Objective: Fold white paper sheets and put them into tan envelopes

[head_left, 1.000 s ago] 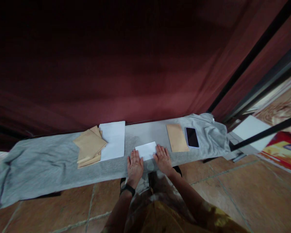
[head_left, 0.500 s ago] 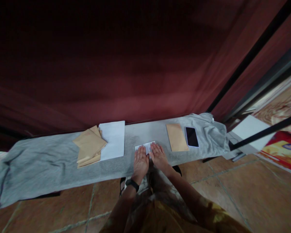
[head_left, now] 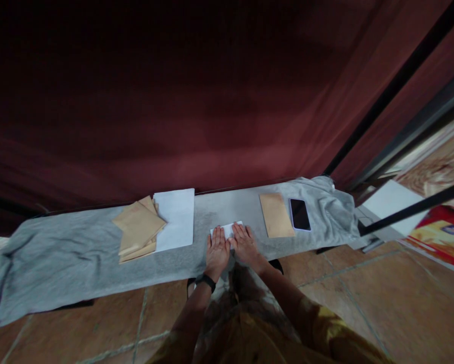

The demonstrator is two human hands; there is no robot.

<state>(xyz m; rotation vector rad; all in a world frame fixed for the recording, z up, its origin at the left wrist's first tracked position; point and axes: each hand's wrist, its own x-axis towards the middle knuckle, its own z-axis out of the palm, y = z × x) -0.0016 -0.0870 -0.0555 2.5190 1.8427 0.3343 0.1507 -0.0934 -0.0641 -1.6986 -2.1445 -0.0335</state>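
Observation:
A small folded white paper (head_left: 227, 230) lies on the grey cloth in front of me, partly covered by my fingers. My left hand (head_left: 217, 252) rests flat on its left part, fingers stretched out. On its right part lies my right hand (head_left: 245, 244), also flat, with the thumbs close together. To the right is a single brown envelope (head_left: 276, 215). Farther left, several brown envelopes (head_left: 139, 227) are heaped, overlapping a stack of white paper sheets (head_left: 179, 217).
A grey cloth (head_left: 71, 253) covers the long narrow bench or table. Beside the single envelope lies a phone (head_left: 300, 214), screen up. A dark red panel (head_left: 219, 126) rises behind the bench. At the right stand black bars and a red printed box (head_left: 444, 235).
Both hands have shifted slightly left across the folded paper, still pressed flat. The envelopes, sheets and phone stay in place.

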